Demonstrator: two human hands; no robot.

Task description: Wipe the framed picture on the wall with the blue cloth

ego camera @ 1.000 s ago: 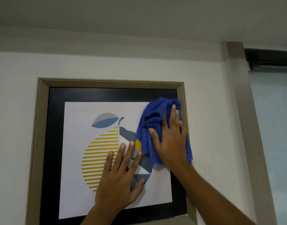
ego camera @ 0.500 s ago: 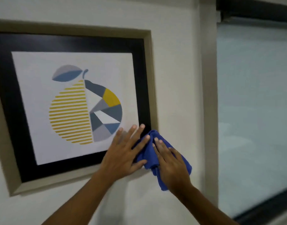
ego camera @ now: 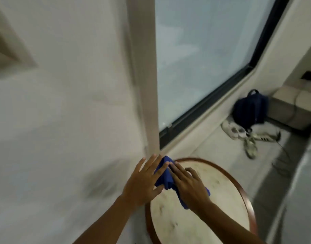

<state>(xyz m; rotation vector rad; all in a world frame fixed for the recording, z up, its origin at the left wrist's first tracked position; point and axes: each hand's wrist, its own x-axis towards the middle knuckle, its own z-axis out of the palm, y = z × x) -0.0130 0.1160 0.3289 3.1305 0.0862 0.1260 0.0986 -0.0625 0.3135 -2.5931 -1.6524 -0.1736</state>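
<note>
Dropped well below the framed picture (ego camera: 12,50) since half a second ago, now a blurred corner at upper left. Low in centre frame, above a round table (ego camera: 195,226): blue cloth (ego camera: 164,176) pressed between left hand (ego camera: 142,182) and right hand (ego camera: 190,187), fingers flat. Best gathered into one firm pad before wiping again or setting down.

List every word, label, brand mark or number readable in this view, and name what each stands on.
None: no readable text anywhere in this blurred view.
Blue cloth: no label shows.
Dark blue bag on the floor: no readable mark.
Shoes beside it: dark stripes, too blurred to read as a brand.
Picture frame: only a corner shows, no print in view.
Round table: plain rim, no text.
</note>
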